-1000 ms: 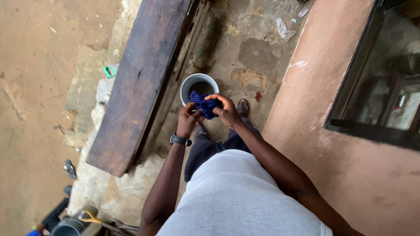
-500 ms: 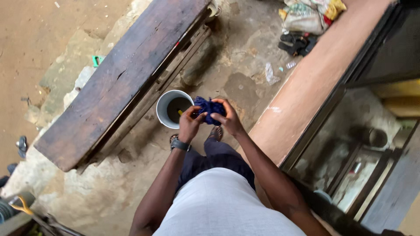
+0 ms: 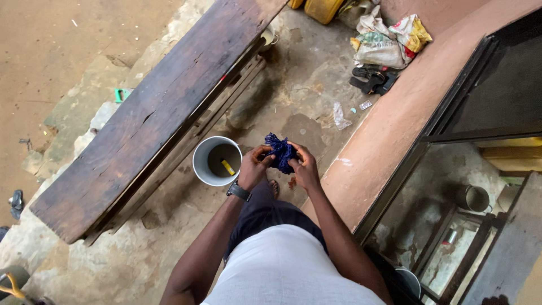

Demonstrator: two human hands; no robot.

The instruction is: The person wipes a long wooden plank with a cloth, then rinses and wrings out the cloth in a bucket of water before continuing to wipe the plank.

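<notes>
both sets of fingers are clamping the blue cloth [image 3: 281,152], left hand [image 3: 254,166] and right hand [image 3: 305,168] now wringing it beside the bucket [image 3: 203,169] rather than above it; bench [image 3: 141,124] lying alongside.

Dark blue cloth [image 3: 280,152], bunched, held off ground, just right of bucket.
</notes>
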